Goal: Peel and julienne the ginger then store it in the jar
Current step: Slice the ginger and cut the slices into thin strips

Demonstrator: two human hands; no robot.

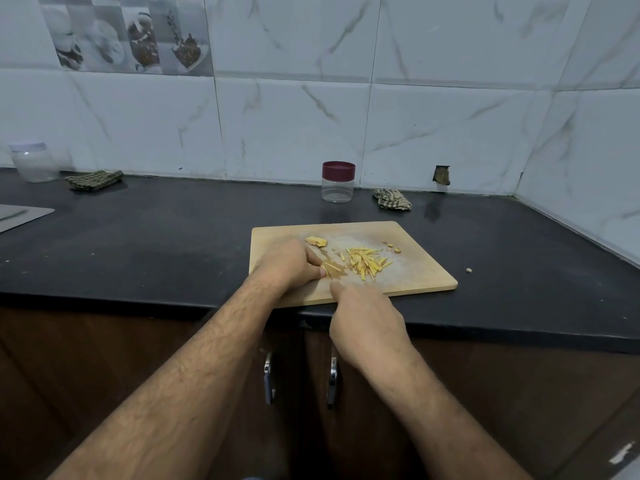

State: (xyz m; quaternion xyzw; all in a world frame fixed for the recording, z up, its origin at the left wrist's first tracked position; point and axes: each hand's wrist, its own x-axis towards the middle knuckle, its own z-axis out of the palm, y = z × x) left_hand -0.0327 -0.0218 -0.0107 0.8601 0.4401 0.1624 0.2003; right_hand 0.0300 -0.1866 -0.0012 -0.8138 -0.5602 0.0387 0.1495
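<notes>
A wooden cutting board [415, 271] lies on the black counter. On it sits a pile of yellow julienned ginger strips [367, 263], with a ginger chunk [316, 241] toward the back. My left hand [289, 265] has its fingers curled, pinning a small stack of ginger slices [328, 267] to the board. Just in front, my right hand [365, 323] grips a knife [337, 270] with the index finger stretched forward; the handle is hidden and the blade barely shows beside the slices. A clear jar [338, 188] with a maroon lid stands shut behind the board.
A crumpled checked cloth [391, 199] lies right of the jar, and a folded cloth [93, 179] and a second clear jar [33, 162] stand far left. Small ginger bits [393, 247] dot the board; one scrap [469, 270] lies on the counter. Cabinet handles [268, 379] hang below.
</notes>
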